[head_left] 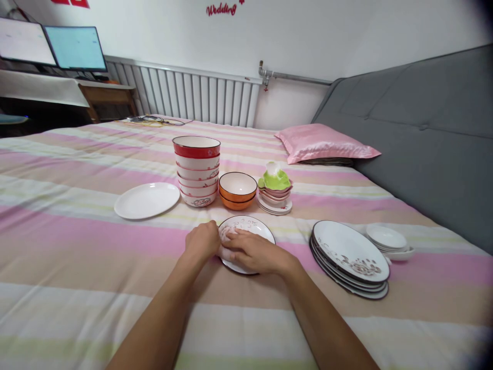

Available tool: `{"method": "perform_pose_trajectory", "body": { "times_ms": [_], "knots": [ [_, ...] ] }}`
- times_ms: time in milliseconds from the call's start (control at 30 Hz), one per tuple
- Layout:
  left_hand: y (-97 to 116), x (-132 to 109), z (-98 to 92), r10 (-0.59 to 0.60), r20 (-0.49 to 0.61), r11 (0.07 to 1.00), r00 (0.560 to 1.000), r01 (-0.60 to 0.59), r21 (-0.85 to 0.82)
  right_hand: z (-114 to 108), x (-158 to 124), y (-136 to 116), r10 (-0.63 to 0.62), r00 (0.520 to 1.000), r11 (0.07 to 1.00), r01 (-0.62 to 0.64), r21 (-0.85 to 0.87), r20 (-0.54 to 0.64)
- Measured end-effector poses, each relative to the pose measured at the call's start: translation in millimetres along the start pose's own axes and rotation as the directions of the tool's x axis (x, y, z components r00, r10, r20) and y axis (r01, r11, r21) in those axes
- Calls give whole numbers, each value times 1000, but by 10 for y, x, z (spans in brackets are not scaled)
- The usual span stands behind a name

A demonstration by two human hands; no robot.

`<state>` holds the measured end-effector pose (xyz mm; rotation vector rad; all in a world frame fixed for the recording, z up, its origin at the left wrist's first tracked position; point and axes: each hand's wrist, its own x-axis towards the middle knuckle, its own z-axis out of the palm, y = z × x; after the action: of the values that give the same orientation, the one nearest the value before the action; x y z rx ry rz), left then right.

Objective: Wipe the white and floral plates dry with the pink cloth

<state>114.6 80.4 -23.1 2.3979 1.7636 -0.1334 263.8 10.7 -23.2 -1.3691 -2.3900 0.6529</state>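
A round white plate (246, 266) with a dark rim and a brown flower pattern lies on the striped bedspread in front of me. My left hand (203, 239) is closed at its left edge, fingers curled at the rim. Across the plate's face lies my right hand (254, 250), fingers stretched out and touching the surface. Just behind stand two stacked orange bowls (238, 191) with white insides. To their left rises a stack of several red and white bowls (197, 172). On their right, small leaf-shaped dishes (276, 181), green on top, sit on small white plates (274, 209).
A white oval platter (147, 200) lies at left. Several dark-rimmed plates (350, 252) are stacked at right, beside small white dishes (386, 237). Farther back are a pink pillow (325, 142), cables (154, 121), a radiator (200, 95) and a grey headboard (419, 123).
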Motion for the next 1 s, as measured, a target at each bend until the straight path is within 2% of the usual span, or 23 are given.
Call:
{"method": "perform_pose_trajectory", "body": {
  "times_ms": [100,167,333,400,500,567,667,733,833,1000],
  "knots": [
    [1,-4,-5,6,0,1000,1000,-6,-6,-116,-96,-47,17,995,1000,-18,13,100],
    [1,-4,-4,5,2,1000,1000,-5,-12,-187,-163,-60,69,987,997,-74,24,147],
    [6,2,-5,-12,8,1000,1000,12,-28,-319,-277,-61,340,923,940,-337,-52,182],
    [11,0,-10,-15,10,999,1000,15,-31,-350,-293,-55,438,886,898,-425,-114,150],
    [19,-11,-24,-18,11,999,1000,18,-37,-362,-284,-34,573,819,811,-559,-172,39],
    [22,-19,-33,-18,11,999,1000,19,-44,-343,-258,3,622,782,765,-619,-178,-45],
    [25,-20,-40,-20,12,998,1000,21,-54,-275,-199,102,647,752,733,-659,-166,-128],
    [25,-16,-40,-22,16,998,1000,23,-60,-223,-161,178,638,751,732,-661,-167,-174],
    [25,-12,-40,-22,19,998,1000,23,-66,-180,-139,244,594,776,756,-629,-182,-213],
    [19,-18,-40,-18,18,997,1000,20,-74,-267,-245,160,521,828,819,-553,-152,-206]
  ]
}}
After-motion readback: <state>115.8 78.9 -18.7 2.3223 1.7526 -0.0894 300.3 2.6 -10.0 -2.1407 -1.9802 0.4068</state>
